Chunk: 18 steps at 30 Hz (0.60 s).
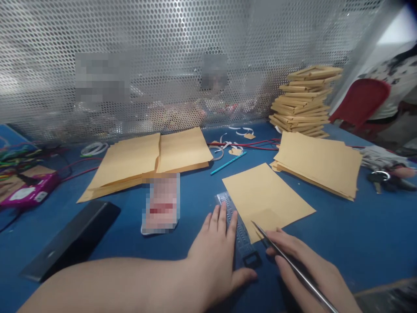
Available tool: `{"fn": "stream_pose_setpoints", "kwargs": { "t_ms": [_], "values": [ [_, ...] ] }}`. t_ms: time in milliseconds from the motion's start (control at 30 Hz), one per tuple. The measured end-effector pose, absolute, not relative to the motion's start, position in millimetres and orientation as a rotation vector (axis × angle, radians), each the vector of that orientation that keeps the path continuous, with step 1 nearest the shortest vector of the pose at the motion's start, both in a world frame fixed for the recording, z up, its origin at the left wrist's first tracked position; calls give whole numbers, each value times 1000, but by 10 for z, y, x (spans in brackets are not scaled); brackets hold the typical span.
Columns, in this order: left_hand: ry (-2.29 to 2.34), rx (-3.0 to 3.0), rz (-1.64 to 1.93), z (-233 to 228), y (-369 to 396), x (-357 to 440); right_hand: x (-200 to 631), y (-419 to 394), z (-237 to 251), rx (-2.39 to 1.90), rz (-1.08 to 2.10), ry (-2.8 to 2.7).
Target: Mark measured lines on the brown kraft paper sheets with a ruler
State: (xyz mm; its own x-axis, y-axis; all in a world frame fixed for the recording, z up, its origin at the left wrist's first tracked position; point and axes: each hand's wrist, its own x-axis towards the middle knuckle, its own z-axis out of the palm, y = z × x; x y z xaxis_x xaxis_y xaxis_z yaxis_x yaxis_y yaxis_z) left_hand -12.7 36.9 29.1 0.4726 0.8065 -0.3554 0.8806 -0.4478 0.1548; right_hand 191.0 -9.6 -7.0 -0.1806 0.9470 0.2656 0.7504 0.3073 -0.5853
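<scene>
On your counter (195,191): one flat sheet (267,191) just beside the ruler (243,236) under your outspread left grip (215,250), right grip (319,265) clamped on a metal tool (276,247); folded stack (302,104) seemingly done, flat piles (130,161) seemingly left.

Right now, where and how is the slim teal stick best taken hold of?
Probably pinch the slim teal stick across its middle, coming from the near side: it is narrow, lies slanted, and a small tan tag sits just beyond its far half.
</scene>
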Motion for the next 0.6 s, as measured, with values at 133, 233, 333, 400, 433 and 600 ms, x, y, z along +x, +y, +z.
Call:
{"fn": "stream_pose_setpoints", "kwargs": {
  "t_ms": [133, 233, 333, 400, 433, 600],
  "values": [
    [1434, 2401, -346, 279, 378, -119, 1976, -92, -119, -1397, 297, -2085],
    [1438, 2396, -359, 276, 380, -114, 1970, -64, -105, -1307, 204, -2142],
    [1433, 2405, -374, 292, 383, -106, 1923, -26, -69, -1258, 145, -2144],
    [1432, 2403, -424, 318, 391, -91, 1900, -14, -65, -1254, 117, -2141],
    [1433, 2397, -463, 335, 397, -80, 1896, -14, -73, -1257, 110, -2147],
    [1437, 2370, -573, 394, 426, -29, 1928, -55, -167, -1303, 113, -2183]
  ]
}}
